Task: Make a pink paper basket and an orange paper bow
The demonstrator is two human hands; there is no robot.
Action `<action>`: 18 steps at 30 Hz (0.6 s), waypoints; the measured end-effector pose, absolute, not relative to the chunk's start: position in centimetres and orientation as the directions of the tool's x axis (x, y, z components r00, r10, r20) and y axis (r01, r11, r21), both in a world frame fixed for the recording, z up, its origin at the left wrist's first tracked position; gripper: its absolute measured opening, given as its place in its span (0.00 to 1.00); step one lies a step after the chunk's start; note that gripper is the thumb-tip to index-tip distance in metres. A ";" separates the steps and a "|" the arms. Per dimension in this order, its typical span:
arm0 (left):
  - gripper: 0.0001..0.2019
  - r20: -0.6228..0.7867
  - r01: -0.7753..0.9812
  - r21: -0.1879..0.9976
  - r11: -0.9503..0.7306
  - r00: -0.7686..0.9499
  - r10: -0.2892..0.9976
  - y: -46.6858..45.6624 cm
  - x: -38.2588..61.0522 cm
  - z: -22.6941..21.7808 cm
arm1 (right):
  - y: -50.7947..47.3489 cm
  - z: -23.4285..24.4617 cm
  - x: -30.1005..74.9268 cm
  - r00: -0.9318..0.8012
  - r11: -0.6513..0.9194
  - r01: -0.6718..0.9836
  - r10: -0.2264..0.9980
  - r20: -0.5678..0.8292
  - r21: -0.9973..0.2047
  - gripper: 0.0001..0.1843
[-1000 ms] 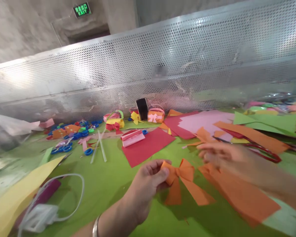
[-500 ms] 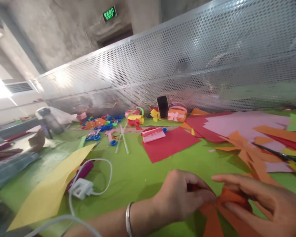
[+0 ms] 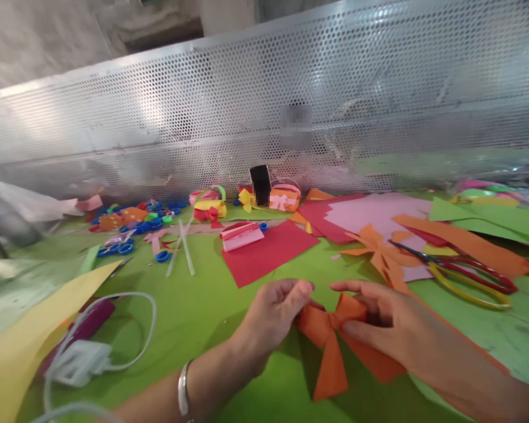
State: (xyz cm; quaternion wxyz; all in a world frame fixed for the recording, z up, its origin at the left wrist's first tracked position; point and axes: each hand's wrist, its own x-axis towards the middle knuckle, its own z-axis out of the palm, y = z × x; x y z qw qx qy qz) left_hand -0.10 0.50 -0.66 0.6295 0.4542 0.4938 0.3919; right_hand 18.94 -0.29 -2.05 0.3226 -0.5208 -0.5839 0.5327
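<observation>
An orange paper bow [image 3: 330,332] with two long tails sits between my hands, low over the green table [image 3: 203,311]. My left hand [image 3: 273,314] pinches its left loop with curled fingers; a silver bangle is on that wrist. From the other side my right hand [image 3: 388,323] grips the right loop, thumb underneath and fingers on top. Part of the right loop is hidden by those fingers.
A red sheet [image 3: 268,255] with a pink folded piece [image 3: 242,235] lies beyond my hands. Scissors [image 3: 462,273] rest on pink and orange paper at right. A yellow sheet [image 3: 30,335], a white charger with cable [image 3: 79,361], blue rings [image 3: 150,223] and small paper baskets [image 3: 209,207] lie left and back, before a perforated metal panel [image 3: 335,117].
The view swung left and back again. My right hand came in from the scissors side and took hold of the bow's right loop; my left hand kept its hold throughout.
</observation>
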 end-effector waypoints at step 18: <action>0.19 -0.087 0.202 0.977 0.067 0.092 0.992 2.2 -1.3 -0.7 | 1.5 6.8 27.5 -0.157 0.296 0.828 0.938 0.310 -0.476 0.11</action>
